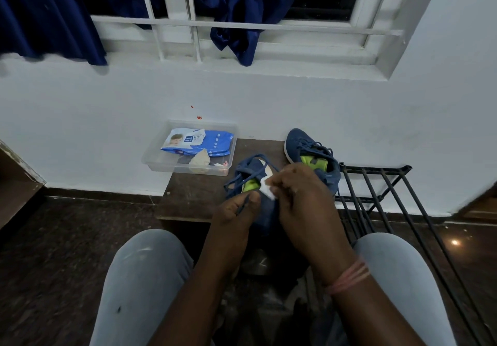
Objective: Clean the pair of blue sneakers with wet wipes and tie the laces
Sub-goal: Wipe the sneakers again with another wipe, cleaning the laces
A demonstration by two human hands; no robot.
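**Wiping near sneaker, laces loose**

Over table's [188,197] front edge, left hand [236,211] grips the sneaker [266,211]; right hand [298,197] pinches wipe [267,188]. Second sneaker [309,149] at back-right corner. Dangling laces [258,160] may snag, probably dragging wipe off.

Bare stool top [193,195] lies open between clear tub [188,166] and hands.

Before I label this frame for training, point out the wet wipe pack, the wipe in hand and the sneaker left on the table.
wet wipe pack [200,142]: head view, on its blue printed front.
wipe [267,191]: head view, on the white fold.
second sneaker [297,141]: head view, on its toe.
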